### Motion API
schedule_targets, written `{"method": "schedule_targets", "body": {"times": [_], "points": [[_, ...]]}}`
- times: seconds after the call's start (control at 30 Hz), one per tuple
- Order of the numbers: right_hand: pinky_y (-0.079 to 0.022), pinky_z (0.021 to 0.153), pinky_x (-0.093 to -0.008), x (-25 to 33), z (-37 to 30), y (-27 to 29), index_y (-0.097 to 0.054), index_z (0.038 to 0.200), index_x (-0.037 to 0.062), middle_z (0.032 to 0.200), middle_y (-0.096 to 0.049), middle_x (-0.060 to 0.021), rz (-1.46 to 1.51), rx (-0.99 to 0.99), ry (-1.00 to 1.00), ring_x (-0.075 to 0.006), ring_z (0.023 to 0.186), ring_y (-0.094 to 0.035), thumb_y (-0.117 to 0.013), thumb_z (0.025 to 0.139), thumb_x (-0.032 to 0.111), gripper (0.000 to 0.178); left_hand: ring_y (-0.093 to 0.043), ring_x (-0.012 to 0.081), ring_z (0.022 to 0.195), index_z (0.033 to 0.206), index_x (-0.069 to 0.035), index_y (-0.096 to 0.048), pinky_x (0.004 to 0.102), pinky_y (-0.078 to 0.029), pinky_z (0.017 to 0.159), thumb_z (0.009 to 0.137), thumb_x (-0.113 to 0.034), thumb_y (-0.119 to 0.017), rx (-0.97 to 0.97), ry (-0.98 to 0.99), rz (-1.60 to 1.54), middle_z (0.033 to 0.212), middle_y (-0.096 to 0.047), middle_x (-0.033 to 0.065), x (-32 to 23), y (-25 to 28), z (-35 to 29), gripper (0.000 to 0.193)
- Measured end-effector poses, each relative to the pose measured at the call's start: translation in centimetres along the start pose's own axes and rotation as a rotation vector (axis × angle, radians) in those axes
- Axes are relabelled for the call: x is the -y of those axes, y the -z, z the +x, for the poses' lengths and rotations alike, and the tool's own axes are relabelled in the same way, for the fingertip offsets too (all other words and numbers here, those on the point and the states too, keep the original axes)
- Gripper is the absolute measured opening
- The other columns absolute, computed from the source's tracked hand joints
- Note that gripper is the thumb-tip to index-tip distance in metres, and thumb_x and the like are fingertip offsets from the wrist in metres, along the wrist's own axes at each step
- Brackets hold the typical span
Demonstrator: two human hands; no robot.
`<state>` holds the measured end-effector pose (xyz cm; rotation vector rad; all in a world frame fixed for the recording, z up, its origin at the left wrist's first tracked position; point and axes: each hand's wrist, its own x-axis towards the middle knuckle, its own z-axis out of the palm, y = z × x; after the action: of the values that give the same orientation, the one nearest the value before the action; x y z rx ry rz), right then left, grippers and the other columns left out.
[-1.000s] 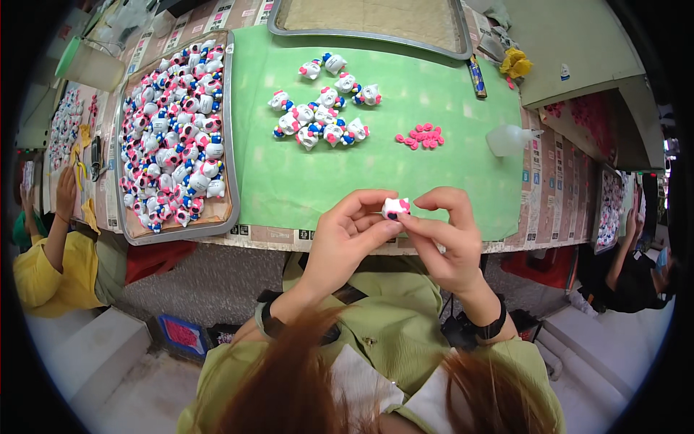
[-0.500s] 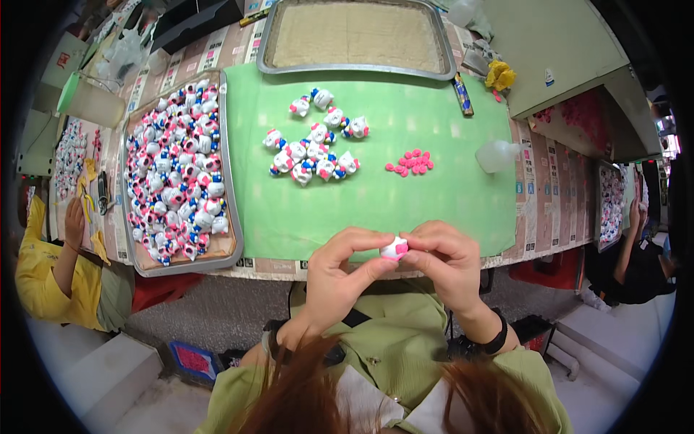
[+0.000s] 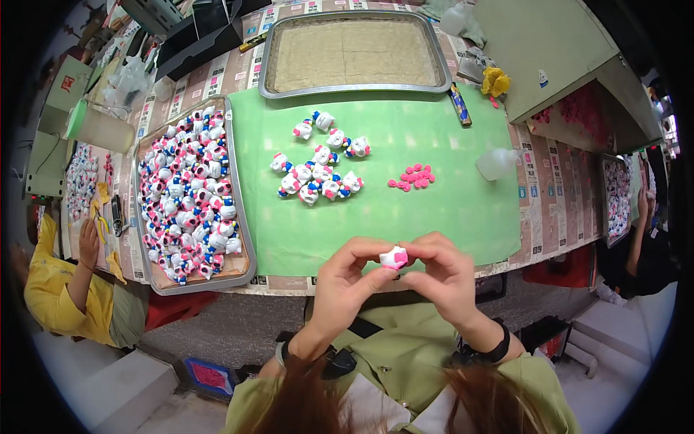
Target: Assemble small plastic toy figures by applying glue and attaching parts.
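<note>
A small white and pink figurine (image 3: 393, 257) is held up just past the near edge of the green mat (image 3: 448, 224). My left hand (image 3: 350, 278) pinches it between thumb and fingers. On its other side, my right hand (image 3: 442, 276) has its index finger against the figurine, its thumb lower down. Farther off on the mat lies a loose group of white, pink and blue figurines (image 3: 322, 173). To the right of that group is a small heap of pink pieces (image 3: 412, 177).
A metal tray (image 3: 246, 246) packed with figurines stands at the left. At the back lies a cloth-lined tray (image 3: 354, 90). A translucent bottle (image 3: 497, 164), a glue tube (image 3: 460, 105) and a grey cabinet (image 3: 542, 58) are on the right. Other people sit at both sides.
The figurine has turned in my fingers and shows more of its pink part. My right thumb has come away a little. The whole view has shifted slightly.
</note>
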<state>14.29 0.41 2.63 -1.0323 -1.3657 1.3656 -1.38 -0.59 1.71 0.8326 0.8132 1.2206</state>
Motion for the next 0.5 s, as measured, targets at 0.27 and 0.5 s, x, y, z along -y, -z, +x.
{"method": "schedule_targets", "body": {"times": [0.27,0.5], "points": [[-0.040,0.070,-0.0324,0.6,0.5,-1.0,-0.057,0.098,0.0028,0.091,-0.050,-0.0088,-0.596,-0.076,0.340,-0.0241,0.084,-0.048,-0.068,0.057,0.000,0.043,-0.052,0.0112,0.089,0.109,0.000,-0.044,0.0253,-0.044,0.077,0.085,-0.007,-0.047,0.009,0.329,-0.525,0.096,-0.054,0.0054,0.0,-0.2,0.2,0.025],[-0.041,0.066,-0.0337,0.4,0.4,-0.9,-0.058,0.096,0.0013,0.088,-0.050,-0.0086,-0.682,-0.072,0.479,-0.0253,0.081,-0.049,-0.069,0.055,-0.001,0.043,-0.053,0.0109,0.087,0.108,0.000,-0.046,0.0259,-0.045,0.076,0.087,-0.011,-0.046,0.076,0.389,-0.615,0.095,-0.054,0.0056,0.7,0.0,0.6,0.024]]}}
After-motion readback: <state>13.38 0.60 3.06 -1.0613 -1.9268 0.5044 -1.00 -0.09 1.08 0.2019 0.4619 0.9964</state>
